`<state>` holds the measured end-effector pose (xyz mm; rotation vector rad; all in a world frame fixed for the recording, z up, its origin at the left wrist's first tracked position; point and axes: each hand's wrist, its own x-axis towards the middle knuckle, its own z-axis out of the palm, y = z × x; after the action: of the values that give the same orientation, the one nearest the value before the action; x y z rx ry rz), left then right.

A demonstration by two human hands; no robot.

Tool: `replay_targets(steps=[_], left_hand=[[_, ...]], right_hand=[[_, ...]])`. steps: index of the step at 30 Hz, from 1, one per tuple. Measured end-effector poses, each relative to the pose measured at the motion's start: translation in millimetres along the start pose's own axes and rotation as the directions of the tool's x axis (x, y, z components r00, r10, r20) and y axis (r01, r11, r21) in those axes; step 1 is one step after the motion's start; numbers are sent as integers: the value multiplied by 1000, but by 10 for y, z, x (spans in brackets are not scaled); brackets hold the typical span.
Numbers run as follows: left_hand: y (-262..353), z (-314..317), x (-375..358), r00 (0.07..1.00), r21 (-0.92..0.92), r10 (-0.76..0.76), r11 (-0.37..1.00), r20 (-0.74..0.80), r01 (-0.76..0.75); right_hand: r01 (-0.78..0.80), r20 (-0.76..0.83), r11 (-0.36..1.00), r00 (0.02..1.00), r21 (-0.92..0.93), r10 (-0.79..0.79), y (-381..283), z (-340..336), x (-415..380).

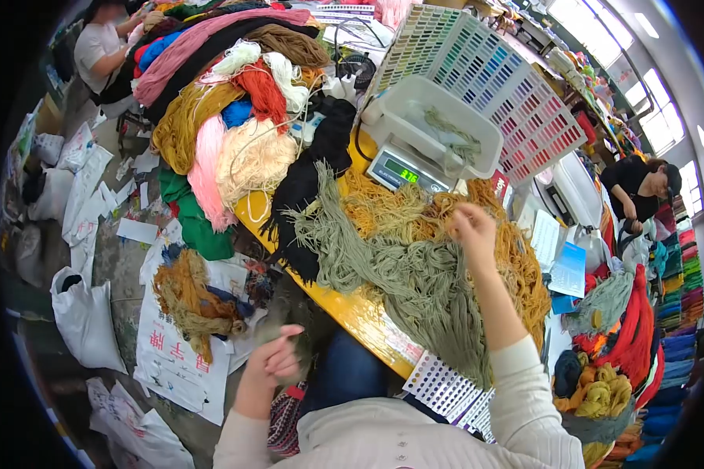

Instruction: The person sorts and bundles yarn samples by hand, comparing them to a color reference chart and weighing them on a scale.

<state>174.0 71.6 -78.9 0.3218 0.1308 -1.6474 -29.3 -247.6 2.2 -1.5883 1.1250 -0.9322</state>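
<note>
While left hand (272, 361) hangs beyond table edge (355, 327), right hand (474, 236) hovers over yarn (408, 277); fingers (283, 356) curled, grips unclear.

Tub (403, 109) is being walled off behind by colour chart (493, 78); near desk (360, 316) edge is being left passable beside grey-green yarn (414, 273).

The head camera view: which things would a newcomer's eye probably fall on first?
Probably on the grey-green yarn heaped across the yellow table, in the middle. Behind it, a scale shows lit green digits beneath a white tub, with a large colour chart beyond. Multicoloured skeins pile up at the upper left.
</note>
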Motion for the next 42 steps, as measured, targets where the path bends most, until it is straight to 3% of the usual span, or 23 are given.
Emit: replay_targets(steps=[2, 3, 4, 7, 10, 13, 19, 23, 25, 29, 32, 34, 35, 36, 38, 41, 42], left_hand=[[-126, 146, 365, 999, 107, -43, 993, 17, 41], [-214, 280, 513, 999, 238, -8, 971, -49, 19], [-314, 379, 665, 994, 240, 7, 971, -106, 18], [-560, 769, 912, 982, 433, 170, 894, -83, -118], [-735, 806, 998, 970, 464, 245, 858, 6, -220], [-815, 799, 972, 947, 388, 317, 868, 48, -310], [-797, 748, 933, 951, 422, 286, 853, 114, -307], [-821, 672, 968, 969, 422, 215, 872, 123, -248], [-798, 708, 961, 976, 419, 153, 884, 153, -205], [-795, 702, 997, 975, 430, 199, 875, 101, -223], [-754, 727, 971, 970, 468, 241, 854, 31, -227], [-656, 706, 890, 983, 433, 184, 886, -3, -164], [-639, 770, 827, 974, 465, 215, 872, -78, -155], [-614, 728, 793, 983, 424, 183, 892, -27, -154], [-564, 631, 712, 989, 343, 126, 928, 80, -146], [-583, 647, 639, 959, 321, 199, 912, 202, -256], [-572, 640, 598, 954, 325, 212, 905, 211, -273]], right_hand=[[-109, 59, 992, 993, 57, 105, 85, 71, -348], [-94, 101, 991, 991, 91, 85, 72, 145, -529], [-79, 142, 989, 988, 126, 61, 27, 223, -704], [-100, 235, 978, 970, 183, 56, -42, 360, -1089], [-74, 266, 975, 964, 209, 16, -93, 376, -1261], [-184, 284, 942, 953, 279, 102, -102, 338, -1319], [-320, 425, 882, 891, 346, 157, -209, 415, -1408], [-242, 449, 953, 883, 182, 138, -156, 505, -1459], [-309, 461, 925, 869, 221, 180, -147, 479, -1446], [-353, 478, 906, 853, 234, 208, -241, 440, -1362], [-119, 378, 993, 920, 23, 101, -247, 321, -1031], [-102, 290, 984, 947, -145, 141, -311, 223, -608], [133, 224, 958, 972, -256, -75, -144, 171, -305], [345, 184, 861, 937, -374, -296, 12, 152, -12], [248, 114, 756, 967, -606, -226, -147, 175, 340], [189, 91, 383, 961, -904, -260, 247, 175, 766], [201, 129, 523, 977, -828, -171, 202, 214, 719]])
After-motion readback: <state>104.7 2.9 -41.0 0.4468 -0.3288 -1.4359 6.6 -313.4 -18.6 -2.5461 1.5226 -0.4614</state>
